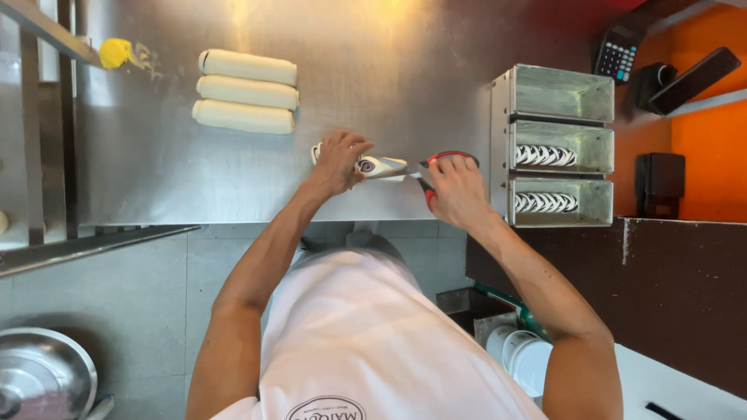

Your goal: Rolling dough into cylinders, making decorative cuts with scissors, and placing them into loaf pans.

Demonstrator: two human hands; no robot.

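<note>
My left hand [339, 159] grips a pale dough roll with a dark swirl [375, 166] lying on the steel worktop [389, 70]. My right hand [457, 189] holds red-handled scissors [436, 162], whose blades reach the cut end of that roll. Three uncut dough rolls [246, 91] lie side by side at the far left of the worktop. Right of my hands stand three joined metal loaf tins [559, 148]; the middle and near tins hold rows of swirled dough slices [545, 155], the far one shows none.
A yellow scraper [117, 52] lies at the worktop's far left. A calculator [616, 54] and dark devices [661, 183] sit by the orange wall. A steel bowl [43, 377] is at lower left, white containers [525, 358] at lower right.
</note>
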